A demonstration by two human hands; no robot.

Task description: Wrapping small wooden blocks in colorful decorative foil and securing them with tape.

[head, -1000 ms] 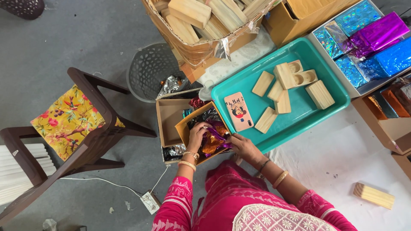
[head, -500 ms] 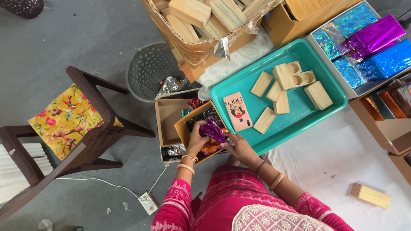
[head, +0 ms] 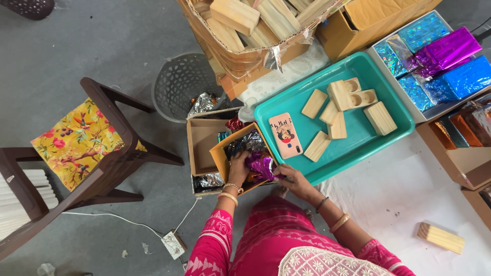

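A small yellow cardboard box sits on the floor in front of me, filled with shiny wrapped pieces. My left hand reaches into it and grips a crumpled purple foil piece. My right hand holds the same purple foil from the right side, by the box's corner. Silver and dark foil lies deeper in the box. Both wrists wear bangles, and my sleeves are pink.
A teal tray holds several wooden blocks and a pink phone. A brown box, a grey mesh basket, a torn carton of wood blocks, trays of coloured foil, a wooden chair, a loose block.
Both hands stayed at the yellow box, working the purple foil; it has shifted slightly down and right toward my right hand.
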